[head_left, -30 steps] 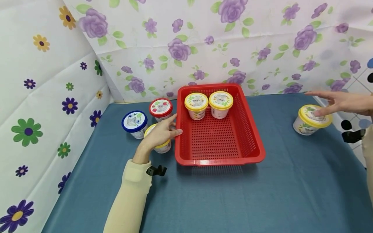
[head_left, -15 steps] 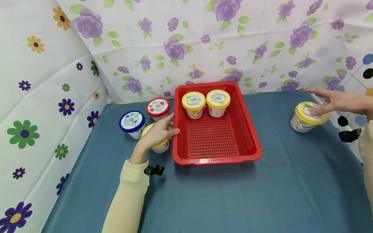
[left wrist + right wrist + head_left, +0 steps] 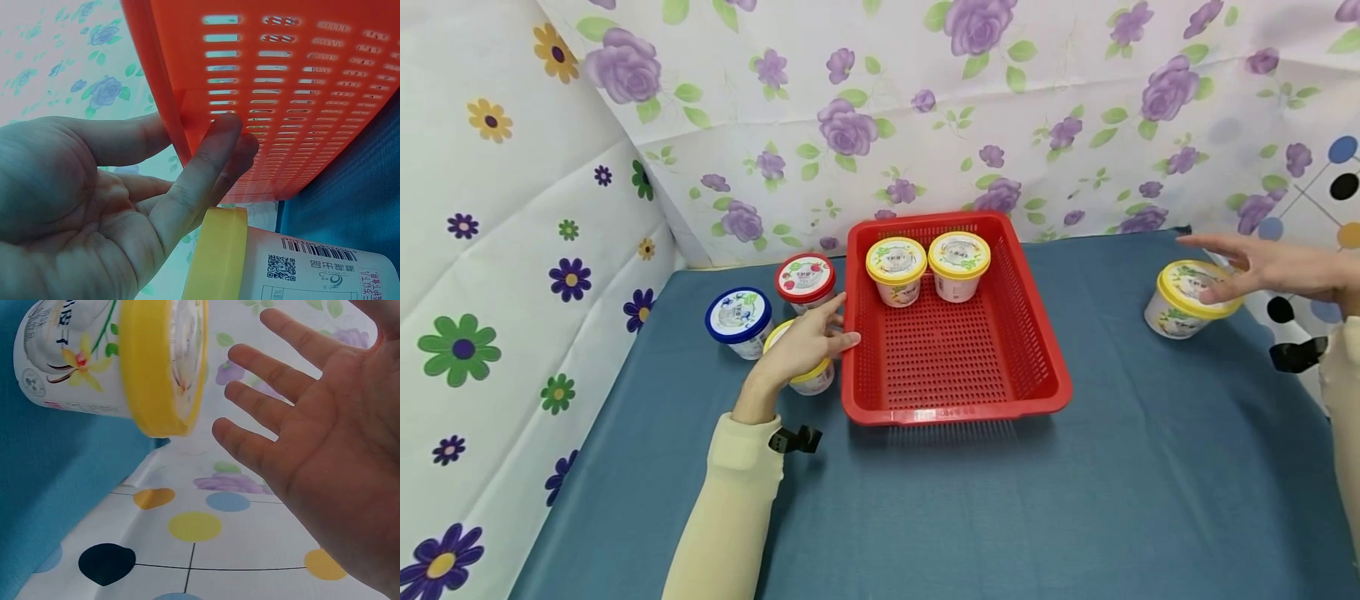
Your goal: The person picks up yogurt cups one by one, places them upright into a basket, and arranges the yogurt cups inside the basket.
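Observation:
My left hand [image 3: 793, 346] grips the left rim of a red perforated plastic basket [image 3: 951, 414]. In the left wrist view its thumb is over the rim and its fingers [image 3: 200, 169] lie along the outer wall. A yellow-lidded food tub [image 3: 812, 383] sits partly hidden beneath this hand. At the far right, my right hand [image 3: 1273, 265] is held over another yellow-lidded tub [image 3: 1176, 321], overlapping its lid in the head view. The right wrist view shows spread, nearly straight fingers [image 3: 275, 369] apart from that lid. Two yellow-lidded tubs [image 3: 897, 262] stand at the basket's back.
Left of the basket are a red-lidded tub [image 3: 805, 277] and a blue-lidded tub [image 3: 739, 315], close to the yellow one. A blue cloth [image 3: 970, 508] covers the table. Flowered sheets [image 3: 925, 108] rise behind it and on the left.
The head view has shifted slightly, so everything appears a little further left. Both hands, the basket and the tubs otherwise keep their places.

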